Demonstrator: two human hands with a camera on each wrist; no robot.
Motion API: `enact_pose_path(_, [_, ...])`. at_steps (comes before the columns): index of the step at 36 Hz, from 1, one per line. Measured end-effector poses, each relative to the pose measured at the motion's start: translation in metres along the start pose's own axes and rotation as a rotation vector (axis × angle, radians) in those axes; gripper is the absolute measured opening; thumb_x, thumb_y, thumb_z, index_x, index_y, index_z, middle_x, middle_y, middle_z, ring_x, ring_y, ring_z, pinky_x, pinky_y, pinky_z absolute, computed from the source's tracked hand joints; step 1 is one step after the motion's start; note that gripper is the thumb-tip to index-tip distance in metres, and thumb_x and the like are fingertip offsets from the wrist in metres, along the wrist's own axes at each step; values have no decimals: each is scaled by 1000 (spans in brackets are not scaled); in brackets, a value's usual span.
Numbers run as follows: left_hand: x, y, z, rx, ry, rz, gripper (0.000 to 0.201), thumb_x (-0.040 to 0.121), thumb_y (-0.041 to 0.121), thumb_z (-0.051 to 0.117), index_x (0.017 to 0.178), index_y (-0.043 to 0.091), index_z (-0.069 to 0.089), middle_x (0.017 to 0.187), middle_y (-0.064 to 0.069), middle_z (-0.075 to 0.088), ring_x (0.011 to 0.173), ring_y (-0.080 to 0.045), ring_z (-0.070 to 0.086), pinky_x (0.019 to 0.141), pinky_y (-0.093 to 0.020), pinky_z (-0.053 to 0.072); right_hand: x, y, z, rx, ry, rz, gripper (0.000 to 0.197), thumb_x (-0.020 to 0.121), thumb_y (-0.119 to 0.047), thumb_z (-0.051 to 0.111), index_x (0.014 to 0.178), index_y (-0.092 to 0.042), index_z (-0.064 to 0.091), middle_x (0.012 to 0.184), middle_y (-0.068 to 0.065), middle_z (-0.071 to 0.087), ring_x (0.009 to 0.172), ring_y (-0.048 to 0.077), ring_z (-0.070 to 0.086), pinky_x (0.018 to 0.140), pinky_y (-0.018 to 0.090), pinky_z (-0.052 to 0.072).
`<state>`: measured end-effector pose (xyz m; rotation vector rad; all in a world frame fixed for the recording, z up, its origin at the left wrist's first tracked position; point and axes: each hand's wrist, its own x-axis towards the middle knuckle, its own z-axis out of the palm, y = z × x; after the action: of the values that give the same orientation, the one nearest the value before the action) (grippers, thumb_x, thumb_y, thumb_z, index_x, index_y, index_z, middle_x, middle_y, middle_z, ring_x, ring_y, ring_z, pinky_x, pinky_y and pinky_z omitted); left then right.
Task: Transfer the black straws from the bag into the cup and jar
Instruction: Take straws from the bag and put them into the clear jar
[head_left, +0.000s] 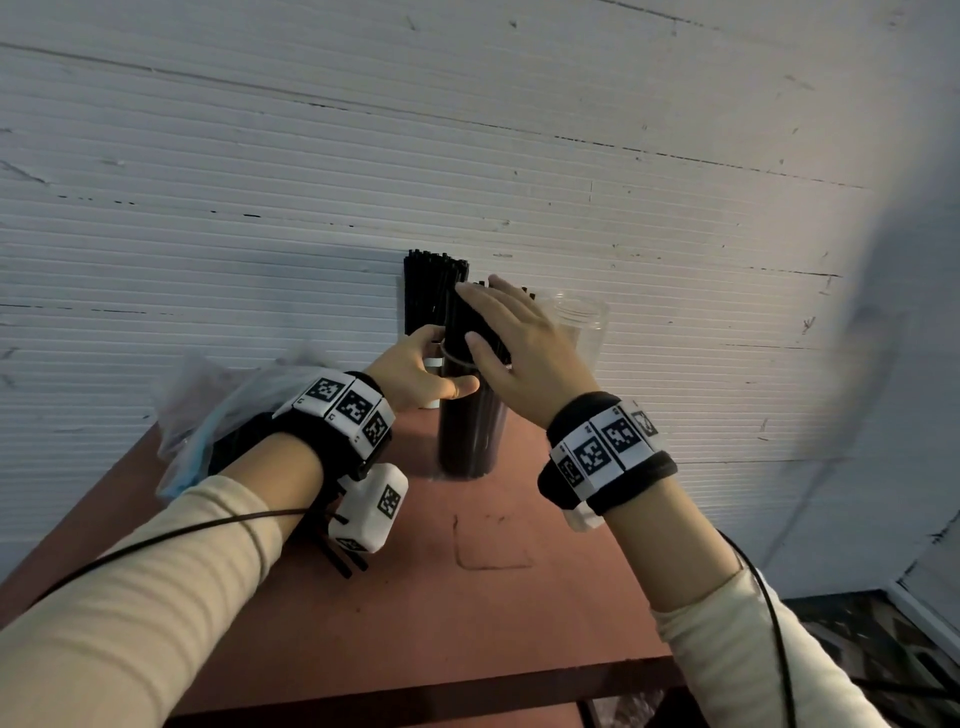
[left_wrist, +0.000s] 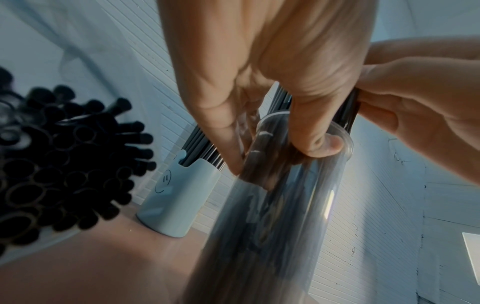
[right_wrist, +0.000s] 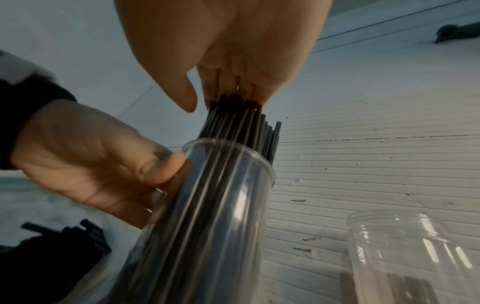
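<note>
A tall clear cup (head_left: 470, 441) packed with black straws (head_left: 457, 327) stands on the red table (head_left: 493, 597). My left hand (head_left: 415, 369) grips the cup near its rim, thumb in front. In the left wrist view the fingers (left_wrist: 322, 144) curl round the clear cup (left_wrist: 285, 205). My right hand (head_left: 514, 338) lies flat on the straw tops, and its palm (right_wrist: 233, 51) presses on the straws (right_wrist: 239, 123). Behind stands a white cup (left_wrist: 176, 201) holding more straws (head_left: 431, 280). The clear jar (right_wrist: 402, 242) is at the right. The plastic bag (head_left: 208, 395) lies left with straws (left_wrist: 64, 164) inside.
A ribbed white wall (head_left: 467, 156) runs directly behind the cups and jar. The table's front edge (head_left: 415, 691) is near me, with bare red surface between it and the cups. Cables trail from both wrists.
</note>
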<state>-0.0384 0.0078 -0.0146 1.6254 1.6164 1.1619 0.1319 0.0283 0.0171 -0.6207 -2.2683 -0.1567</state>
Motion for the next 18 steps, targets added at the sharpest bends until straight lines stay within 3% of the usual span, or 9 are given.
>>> enact_pose_path(2, [-1, 1, 0, -3, -3, -3, 63, 72, 29, 83, 126, 19, 52, 119, 6, 64, 115, -10, 59, 104, -39, 47, 0, 0, 2, -8, 21, 14, 47, 97, -21, 49, 143, -12, 43, 142, 4, 50, 140, 21, 33, 112, 25, 22])
enact_pose_path(5, [-5, 2, -1, -32, -16, -11, 84, 54, 48, 80, 128, 21, 51, 121, 4, 65, 113, -14, 62, 99, -42, 51, 0, -2, 0, 4, 20, 16, 49, 96, -24, 50, 143, -13, 43, 144, 5, 48, 138, 22, 36, 114, 34, 29])
enact_pose_path(10, [-10, 2, -1, -129, -27, -8, 94, 51, 49, 79, 135, 22, 48, 127, 5, 63, 114, -16, 63, 93, -44, 55, -1, 2, -12, 80, 34, 85, 72, 95, -37, 55, 153, -18, 18, 161, -3, 15, 146, 12, 18, 118, 29, 18])
enact_pose_path(14, [-10, 2, 1, -155, -39, -11, 82, 67, 31, 81, 139, 23, 45, 130, 5, 61, 123, -15, 56, 101, -43, 50, -8, 12, -22, 161, 36, 263, 89, 89, -46, 61, 154, -15, 9, 161, 0, 14, 146, 10, 15, 114, 21, 15])
enact_pose_path(16, [-8, 1, 2, -194, -33, -8, 94, 56, 37, 82, 140, 20, 43, 131, 3, 61, 123, -14, 57, 104, -45, 47, -12, 19, -22, 200, -38, 388, 97, 84, -54, 63, 154, -16, 7, 160, 0, 16, 145, 11, 17, 112, 22, 17])
enact_pose_path(18, [-6, 0, 3, -217, -48, -11, 107, 47, 44, 81, 141, 16, 40, 134, -1, 59, 124, -19, 57, 105, -46, 45, -15, 26, -17, 238, -137, 484, 105, 77, -65, 61, 154, -16, 10, 159, 3, 21, 145, 16, 22, 116, 32, 22])
